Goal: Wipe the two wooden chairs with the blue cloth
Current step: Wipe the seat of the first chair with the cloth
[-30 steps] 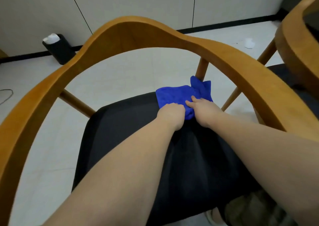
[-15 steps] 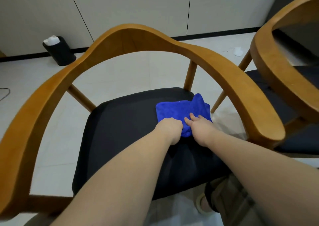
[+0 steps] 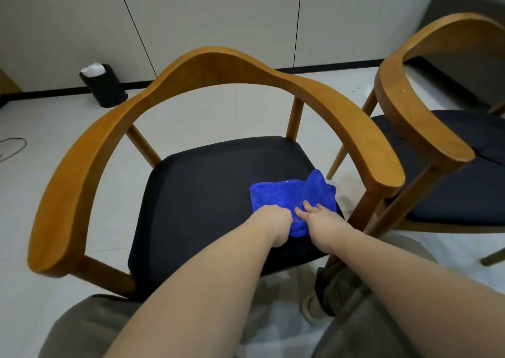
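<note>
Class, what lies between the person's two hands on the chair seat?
In the head view, a bunched edge of the blue cloth lies between the left hand and right hand, on the black seat.

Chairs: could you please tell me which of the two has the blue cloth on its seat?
The near chair straight ahead: the blue cloth lies on its black seat. The chair on the right has none.
</note>
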